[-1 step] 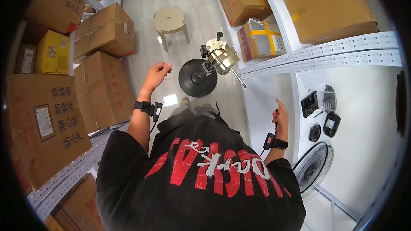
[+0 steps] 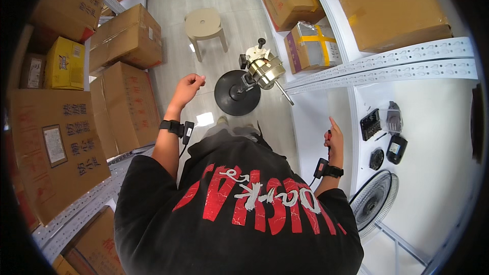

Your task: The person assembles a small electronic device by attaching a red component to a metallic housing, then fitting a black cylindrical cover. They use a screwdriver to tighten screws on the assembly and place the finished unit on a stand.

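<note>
In front of me stands a fan motor with bare metal housing and a long shaft pointing to the lower right. It is mounted on a short post above a round black base on the floor. To the left of the base hovers my left hand, fingers curled in, nothing visible in them. My right hand, beside the right-hand shelf, is closed around a slim red-and-black tool, mostly hidden by the fingers; its index finger stretches forward. Neither hand touches the motor.
A beige stool stands beyond the base. Cardboard boxes fill the left shelves. On the right shelf lie a bit set, a black motor cover, a small round black part and a fan grille.
The surroundings have shifted very slightly to the right in the view. Both hands keep the same pose.
</note>
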Motion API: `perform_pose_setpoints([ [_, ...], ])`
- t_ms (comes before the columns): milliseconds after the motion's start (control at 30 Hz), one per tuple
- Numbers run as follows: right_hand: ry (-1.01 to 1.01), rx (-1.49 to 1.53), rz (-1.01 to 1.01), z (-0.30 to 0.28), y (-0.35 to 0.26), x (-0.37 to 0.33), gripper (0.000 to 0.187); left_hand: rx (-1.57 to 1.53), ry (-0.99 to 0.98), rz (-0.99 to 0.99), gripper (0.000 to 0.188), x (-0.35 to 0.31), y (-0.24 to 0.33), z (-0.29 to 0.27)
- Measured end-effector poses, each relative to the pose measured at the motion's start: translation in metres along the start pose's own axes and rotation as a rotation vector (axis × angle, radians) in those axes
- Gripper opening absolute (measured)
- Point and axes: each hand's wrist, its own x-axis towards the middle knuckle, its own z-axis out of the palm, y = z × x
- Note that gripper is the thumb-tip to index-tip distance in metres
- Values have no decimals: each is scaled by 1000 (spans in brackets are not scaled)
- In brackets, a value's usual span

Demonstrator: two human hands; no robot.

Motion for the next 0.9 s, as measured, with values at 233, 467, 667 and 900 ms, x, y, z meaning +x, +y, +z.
perform_pose_setpoints([
  [233,-59,154,66,6,28,4,54,46,-74,8,30,56,17,-3],
  [467,176,194,135,41,42,-22,52,41,-400,44,24,160,27,15],
  [667,300,310,296,130,39,-77,35,110,-691,142,23,236,41,19],
  [900,470,342,397,202,-1,-153,43,0,-1011,203,21,270,81,30],
])
